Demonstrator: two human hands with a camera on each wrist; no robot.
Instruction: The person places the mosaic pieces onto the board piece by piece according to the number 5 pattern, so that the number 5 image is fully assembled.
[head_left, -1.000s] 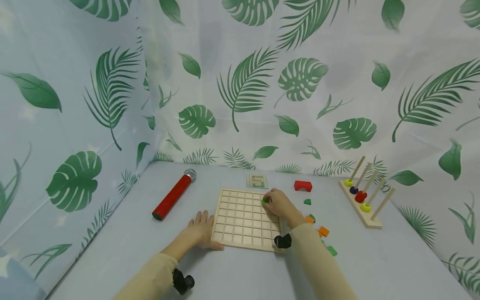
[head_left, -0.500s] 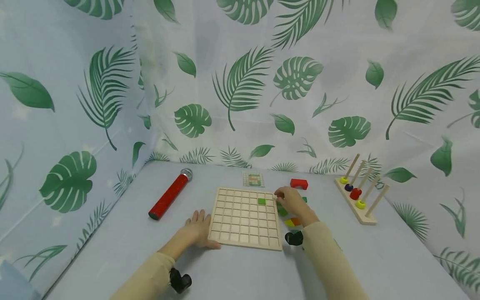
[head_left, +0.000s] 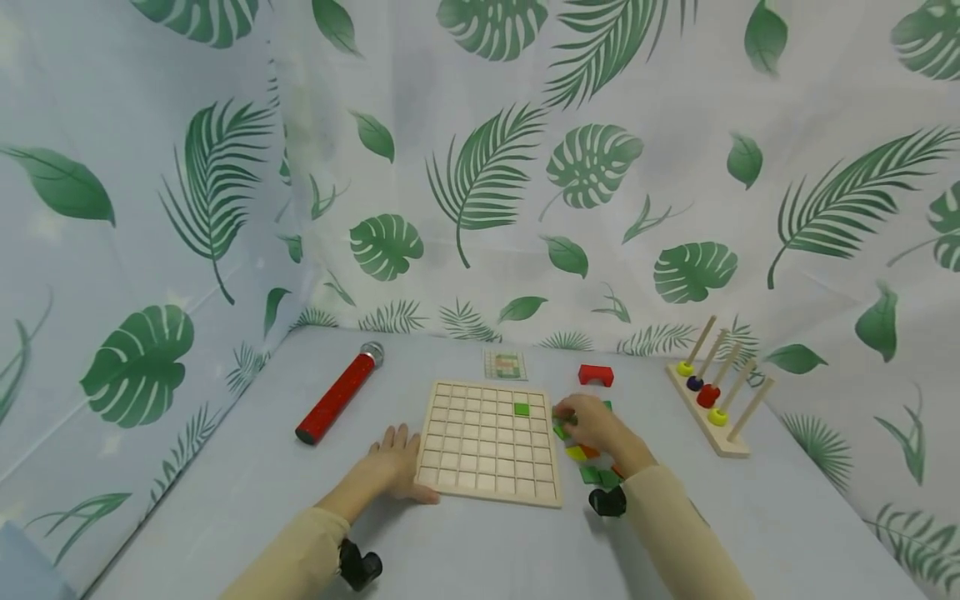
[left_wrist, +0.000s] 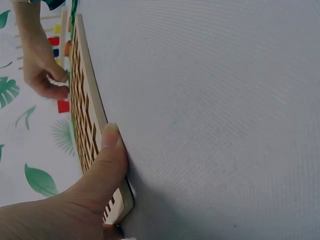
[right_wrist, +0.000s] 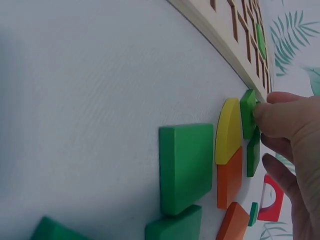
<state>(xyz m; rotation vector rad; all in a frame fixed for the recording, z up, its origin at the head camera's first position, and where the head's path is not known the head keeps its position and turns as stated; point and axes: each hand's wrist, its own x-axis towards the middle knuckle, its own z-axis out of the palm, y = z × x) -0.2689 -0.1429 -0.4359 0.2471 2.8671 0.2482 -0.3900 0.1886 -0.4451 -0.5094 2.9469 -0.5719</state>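
My left hand [head_left: 395, 467] rests at the near left corner of a wooden grid board [head_left: 487, 481], fingers spread beside it. In the left wrist view its thumb [left_wrist: 111, 142] lies along the board's edge. One green square [head_left: 521, 409] sits in a cell near the far right of the board. Just off the right edge is my right hand [head_left: 594, 423], its fingers curled down, thumb and forefinger pinching at a small green block [right_wrist: 248, 112]. The fingers partly hide it. Close by lie a yellow rounded block [right_wrist: 228, 131] and an orange block [right_wrist: 229, 177].
Green blocks [right_wrist: 186, 167] lie nearer me, right of the board. Beyond are a red arch block [head_left: 596, 375] and a printed pattern card [head_left: 506, 364]. A red microphone [head_left: 337, 396] lies at left; a peg stand with colored beads [head_left: 716, 408] stands at right.
My right hand has left the green square in its cell and moved right, off the board to the loose blocks. My left hand has stayed at the board's corner.
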